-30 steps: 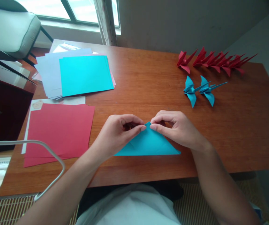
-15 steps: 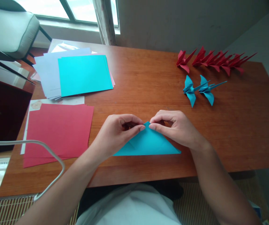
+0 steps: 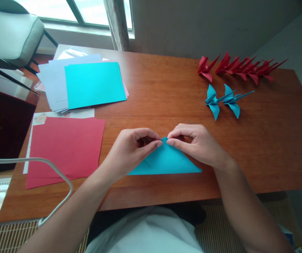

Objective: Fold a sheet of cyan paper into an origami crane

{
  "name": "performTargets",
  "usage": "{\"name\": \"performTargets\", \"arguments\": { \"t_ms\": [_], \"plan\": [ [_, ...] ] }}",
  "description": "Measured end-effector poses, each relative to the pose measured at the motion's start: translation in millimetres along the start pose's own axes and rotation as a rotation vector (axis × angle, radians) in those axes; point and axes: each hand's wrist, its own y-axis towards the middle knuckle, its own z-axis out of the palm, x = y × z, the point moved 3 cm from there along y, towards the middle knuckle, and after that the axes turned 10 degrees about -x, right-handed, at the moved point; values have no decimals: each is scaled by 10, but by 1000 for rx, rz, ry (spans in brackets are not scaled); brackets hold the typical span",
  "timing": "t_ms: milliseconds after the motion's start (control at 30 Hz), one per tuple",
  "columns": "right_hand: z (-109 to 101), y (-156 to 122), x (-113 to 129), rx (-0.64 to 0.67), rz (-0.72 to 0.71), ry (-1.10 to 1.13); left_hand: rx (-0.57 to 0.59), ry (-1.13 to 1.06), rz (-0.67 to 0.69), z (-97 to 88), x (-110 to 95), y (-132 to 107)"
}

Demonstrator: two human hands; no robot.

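A blue sheet folded into a triangle [image 3: 166, 162] lies flat on the wooden table [image 3: 166, 91], its long edge toward me and its point away. My left hand [image 3: 131, 147] pinches the left side of that top point with thumb and forefinger. My right hand [image 3: 197, 142] pinches the right side of the same point. Both hands have their fingers curled and pressed on the paper.
A red paper stack [image 3: 66, 147] lies at the left, and a cyan sheet [image 3: 94, 84] tops a pale stack behind it. Several red paper cranes [image 3: 243, 66] and two blue cranes [image 3: 223, 100] sit at the back right. A chair [image 3: 8, 35] stands at the far left.
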Motion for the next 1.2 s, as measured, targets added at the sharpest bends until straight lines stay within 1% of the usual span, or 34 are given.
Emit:
{"name": "performTargets", "arguments": {
  "t_ms": [233, 933, 1200],
  "plan": [
    [17, 11, 4, -24, -35, -64, -35, 88, 73, 13, -15, 7],
    [16, 5, -19, -27, -56, -65, -30, 78, 46, 19, 2, 15],
    [15, 5, -13, -25, -53, -75, -29, 88, 67, 17, 6, 16]
  ]
}}
